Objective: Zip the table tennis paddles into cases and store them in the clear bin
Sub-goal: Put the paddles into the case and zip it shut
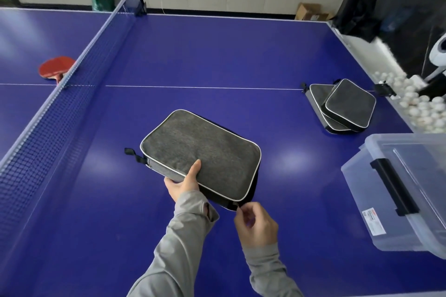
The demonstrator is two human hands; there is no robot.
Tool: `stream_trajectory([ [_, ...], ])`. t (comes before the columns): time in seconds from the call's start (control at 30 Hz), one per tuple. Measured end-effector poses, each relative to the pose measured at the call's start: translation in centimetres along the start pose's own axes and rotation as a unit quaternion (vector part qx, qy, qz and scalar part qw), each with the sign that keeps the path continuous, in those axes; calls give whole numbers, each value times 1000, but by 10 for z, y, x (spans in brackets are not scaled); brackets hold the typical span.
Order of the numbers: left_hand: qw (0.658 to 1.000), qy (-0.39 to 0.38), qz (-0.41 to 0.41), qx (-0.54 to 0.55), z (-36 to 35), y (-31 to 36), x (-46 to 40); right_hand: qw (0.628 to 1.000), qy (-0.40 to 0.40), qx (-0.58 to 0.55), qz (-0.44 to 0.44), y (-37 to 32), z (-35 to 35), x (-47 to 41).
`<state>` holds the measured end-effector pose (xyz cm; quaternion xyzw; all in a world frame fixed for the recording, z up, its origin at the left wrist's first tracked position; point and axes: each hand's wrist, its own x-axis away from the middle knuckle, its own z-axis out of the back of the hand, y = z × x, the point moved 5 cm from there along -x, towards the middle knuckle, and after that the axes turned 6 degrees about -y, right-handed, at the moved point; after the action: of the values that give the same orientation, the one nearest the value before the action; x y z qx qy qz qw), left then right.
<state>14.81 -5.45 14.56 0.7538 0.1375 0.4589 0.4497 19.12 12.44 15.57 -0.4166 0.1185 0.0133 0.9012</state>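
Note:
A grey paddle case (200, 152) with white piping lies tilted near the middle of the blue table (217, 50). My left hand (184, 182) grips its near long edge, thumb on top. My right hand (255, 224) pinches the zipper pull at the case's near corner. Two more grey cases (347, 106) lie stacked at the right, by the table's end. A red paddle (56, 67) rests beyond the net at the far left. The clear bin (400, 190) with a black latch stands at the right edge, its lid on.
The net (72, 84) runs diagonally along the left. A trough of several white balls (420, 106) and a ball machine sit past the table's right end. A green bag and a cardboard box stand by the far wall.

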Motion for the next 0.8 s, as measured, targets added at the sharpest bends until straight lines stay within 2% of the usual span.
stream_trajectory([
  [0.23, 998, -21, -17, -48, 8, 15, -12, 999, 29, 25, -9, 18, 22, -20],
  [0.53, 994, -83, -25, -60, 3, 25, -10, 995, 60, -15, -75, 36, 39, -64],
  [0.8, 989, -137, -20, -59, 7, 31, -13, 998, 35, -1, -60, 42, 45, -94],
])
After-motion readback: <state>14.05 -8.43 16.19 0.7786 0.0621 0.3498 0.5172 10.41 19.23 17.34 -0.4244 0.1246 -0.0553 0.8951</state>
